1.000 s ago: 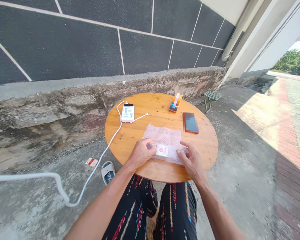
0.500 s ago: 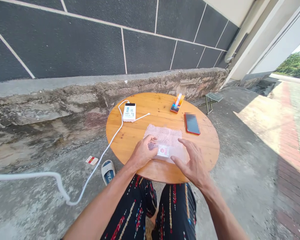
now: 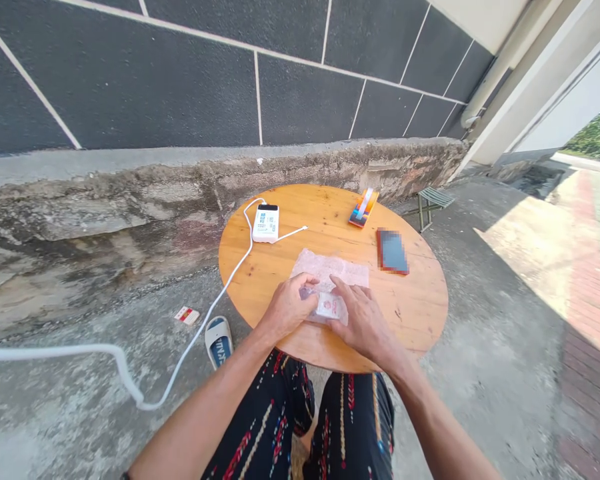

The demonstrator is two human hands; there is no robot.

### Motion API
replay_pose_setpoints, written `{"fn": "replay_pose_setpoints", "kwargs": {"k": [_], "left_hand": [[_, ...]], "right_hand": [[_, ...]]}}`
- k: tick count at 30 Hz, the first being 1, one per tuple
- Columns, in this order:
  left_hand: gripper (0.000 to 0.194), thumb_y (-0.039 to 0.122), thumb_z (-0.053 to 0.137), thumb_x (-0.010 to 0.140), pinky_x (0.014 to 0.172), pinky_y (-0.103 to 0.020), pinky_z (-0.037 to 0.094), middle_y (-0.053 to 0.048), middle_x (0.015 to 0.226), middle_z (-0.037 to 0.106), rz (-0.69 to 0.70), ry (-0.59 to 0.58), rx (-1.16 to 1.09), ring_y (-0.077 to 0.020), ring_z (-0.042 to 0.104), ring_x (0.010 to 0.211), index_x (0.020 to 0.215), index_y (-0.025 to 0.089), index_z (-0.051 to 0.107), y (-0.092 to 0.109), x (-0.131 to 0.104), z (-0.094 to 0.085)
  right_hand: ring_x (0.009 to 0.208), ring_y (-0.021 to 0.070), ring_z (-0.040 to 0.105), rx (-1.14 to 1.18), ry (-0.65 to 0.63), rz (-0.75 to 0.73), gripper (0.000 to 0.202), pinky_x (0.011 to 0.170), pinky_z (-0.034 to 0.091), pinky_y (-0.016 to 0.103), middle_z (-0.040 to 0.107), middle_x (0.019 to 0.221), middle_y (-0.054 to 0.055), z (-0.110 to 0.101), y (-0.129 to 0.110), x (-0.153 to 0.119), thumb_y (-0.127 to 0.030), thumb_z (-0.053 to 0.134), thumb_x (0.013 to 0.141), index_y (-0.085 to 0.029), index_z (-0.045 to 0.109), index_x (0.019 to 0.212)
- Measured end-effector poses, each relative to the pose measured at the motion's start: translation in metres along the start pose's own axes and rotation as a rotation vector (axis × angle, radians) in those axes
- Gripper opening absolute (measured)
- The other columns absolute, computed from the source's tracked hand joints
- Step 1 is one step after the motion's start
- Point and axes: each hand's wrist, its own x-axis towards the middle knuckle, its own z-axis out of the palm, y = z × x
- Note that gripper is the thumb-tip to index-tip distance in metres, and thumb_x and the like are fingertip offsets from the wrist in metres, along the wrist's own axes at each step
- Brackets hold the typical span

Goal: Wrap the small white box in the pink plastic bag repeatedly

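A white cable (image 3: 130, 380) trails over the concrete floor (image 3: 80, 413) past a sandal (image 3: 219, 341) to a power bank (image 3: 266, 223) on the round wooden table (image 3: 420, 310). The left hand (image 3: 287, 308) pinches a small white packet (image 3: 329, 305) on bubble wrap (image 3: 330, 270); the right hand (image 3: 363, 323) lies spread flat over it. Farther right lies a phone (image 3: 393, 251), below a dark tiled wall (image 3: 180, 80).

A round, pale wooden worktop (image 3: 420, 313) stands before a dark tiled wall with a weathered concrete ledge (image 3: 130, 200). On its far left lies a white rectangular power bank (image 3: 266, 223), with a white cable (image 3: 190, 350) trailing off the left edge to the concrete floor. At the far side lies an orange, colour-striped flat packet (image 3: 363, 208), and just right of centre a red-edged phone (image 3: 393, 251). On the floor to the left lie a white-and-blue sandal (image 3: 219, 341) and a small red-and-white card (image 3: 187, 315). A green metal stool (image 3: 434, 199) stands far right.
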Motion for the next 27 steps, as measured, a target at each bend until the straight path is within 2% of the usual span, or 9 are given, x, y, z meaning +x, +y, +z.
{"fn": "replay_pose_setpoints", "kwargs": {"k": [10,18,21,24,27], "left_hand": [[0.025,0.022,0.058,0.072,0.072,-0.025,0.044,-0.001,0.093,0.070,0.019,-0.026,-0.016,-0.0162,0.061,0.079,0.096,0.019,0.067,0.004,-0.001,0.002],[0.012,0.024,0.056,0.073,0.060,-0.023,0.037,0.003,0.066,0.060,0.005,-0.048,-0.037,-0.0123,0.052,0.063,0.076,0.017,0.065,0.005,0.002,0.002],[0.011,0.025,0.056,0.073,0.060,-0.022,0.037,0.003,0.064,0.059,-0.004,-0.044,-0.050,-0.0119,0.051,0.062,0.075,0.017,0.064,0.005,0.002,0.003],[0.012,0.026,0.055,0.073,0.059,-0.022,0.036,0.003,0.063,0.057,0.004,-0.051,-0.055,-0.0120,0.050,0.061,0.074,0.017,0.064,0.004,0.002,0.002],[0.012,0.025,0.055,0.073,0.059,-0.022,0.037,0.003,0.065,0.058,0.012,-0.048,-0.052,-0.0122,0.051,0.062,0.077,0.018,0.064,0.002,0.003,0.002]], "right_hand": [[0.104,0.0298,0.053,0.059,0.024,0.058,0.077,0.092,0.037,0.046,0.062,0.115,0.011,0.007,0.000,-0.005,-0.022,0.059,0.075,-0.016,0.024,0.143],[0.105,0.0299,0.053,0.062,0.025,0.065,0.075,0.092,0.038,0.047,0.062,0.115,0.012,0.008,0.004,-0.007,-0.026,0.061,0.077,-0.016,0.027,0.143],[0.112,0.0300,0.048,0.022,0.100,0.019,0.066,0.093,0.037,0.045,0.057,0.123,0.013,0.001,-0.003,-0.012,-0.033,0.060,0.080,-0.017,0.035,0.139],[0.108,0.0277,0.050,-0.083,0.223,0.012,0.041,0.089,0.036,0.042,0.058,0.120,0.009,-0.009,-0.015,-0.018,-0.032,0.055,0.086,-0.022,0.052,0.126],[0.098,0.0248,0.053,-0.186,0.209,-0.031,0.023,0.082,0.035,0.040,0.063,0.112,0.007,-0.013,-0.025,-0.020,-0.026,0.050,0.090,-0.025,0.063,0.110]]}}
